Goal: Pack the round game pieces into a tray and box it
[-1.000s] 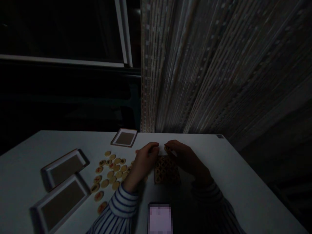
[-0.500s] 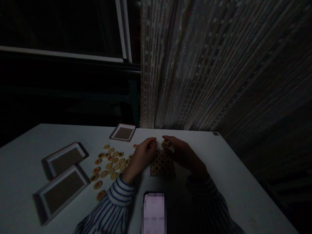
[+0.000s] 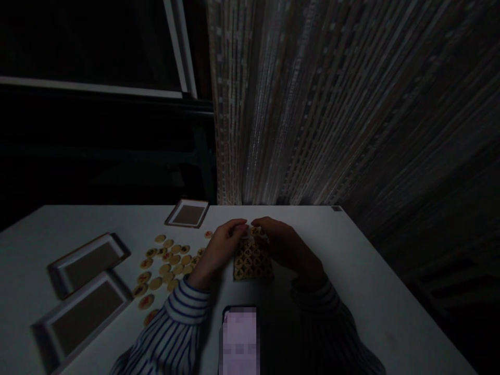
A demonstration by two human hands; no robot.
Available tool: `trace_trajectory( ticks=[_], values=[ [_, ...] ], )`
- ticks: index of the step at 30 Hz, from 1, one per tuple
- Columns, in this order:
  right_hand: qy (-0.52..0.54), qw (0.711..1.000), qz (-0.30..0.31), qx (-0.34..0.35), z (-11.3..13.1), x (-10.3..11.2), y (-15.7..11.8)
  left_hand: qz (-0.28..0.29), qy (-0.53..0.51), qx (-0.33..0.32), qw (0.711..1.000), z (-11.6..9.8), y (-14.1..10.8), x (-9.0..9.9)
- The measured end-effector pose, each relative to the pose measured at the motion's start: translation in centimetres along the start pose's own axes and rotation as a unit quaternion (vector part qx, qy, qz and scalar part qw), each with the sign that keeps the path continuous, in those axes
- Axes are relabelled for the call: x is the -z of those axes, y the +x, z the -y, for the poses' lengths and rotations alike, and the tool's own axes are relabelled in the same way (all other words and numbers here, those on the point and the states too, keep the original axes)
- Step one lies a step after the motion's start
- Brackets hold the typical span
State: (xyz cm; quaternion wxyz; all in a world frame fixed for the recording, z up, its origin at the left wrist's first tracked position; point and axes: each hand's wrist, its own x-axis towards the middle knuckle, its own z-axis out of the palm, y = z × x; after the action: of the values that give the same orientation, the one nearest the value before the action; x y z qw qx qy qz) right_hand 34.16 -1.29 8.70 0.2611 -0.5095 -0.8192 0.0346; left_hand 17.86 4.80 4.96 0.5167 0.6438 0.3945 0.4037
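Observation:
Close to the far edge of a small box [image 3: 253, 278] packed with rows of round wooden Chinese chess pieces [image 3: 250, 258], my right hand [image 3: 287, 242] pinches a Chinese chess piece [image 3: 255, 230] marked with a dark character. My left hand [image 3: 222, 245] is at the box's left side, fingers loosely curved and the thumb apart from them. Its fingertips are near the held piece; nothing shows in them. To the left lie several loose Chinese chess pieces [image 3: 177, 269], some face down and some with red or dark characters. My hands hide part of the box.
Two shallow open trays [image 3: 94, 281] lie at the left of the white table [image 3: 351, 302], and a smaller tray [image 3: 186, 213] is at the back. A phone [image 3: 239, 338] lies at the front. Behind the table hangs a string curtain [image 3: 281, 114].
The whole view has shifted, so the table things appear further left. My right hand has brought the held piece lower, close to the box's far edge. My left hand stays beside the box.

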Motion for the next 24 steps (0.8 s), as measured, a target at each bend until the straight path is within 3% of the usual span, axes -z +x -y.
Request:
trace_trajectory(
  ticks=[10, 24],
  values=[
    [0.002, 1.0, 0.012, 0.005, -0.09, -0.29, 0.74, 0.034, -0.056, 0.017, 0.998, -0.32, -0.41, -0.34],
    [0.013, 1.0, 0.023, 0.0, -0.02, -0.36, 0.83, 0.02, -0.13, 0.054, 0.99, 0.28, -0.18, -0.09]
  ],
)
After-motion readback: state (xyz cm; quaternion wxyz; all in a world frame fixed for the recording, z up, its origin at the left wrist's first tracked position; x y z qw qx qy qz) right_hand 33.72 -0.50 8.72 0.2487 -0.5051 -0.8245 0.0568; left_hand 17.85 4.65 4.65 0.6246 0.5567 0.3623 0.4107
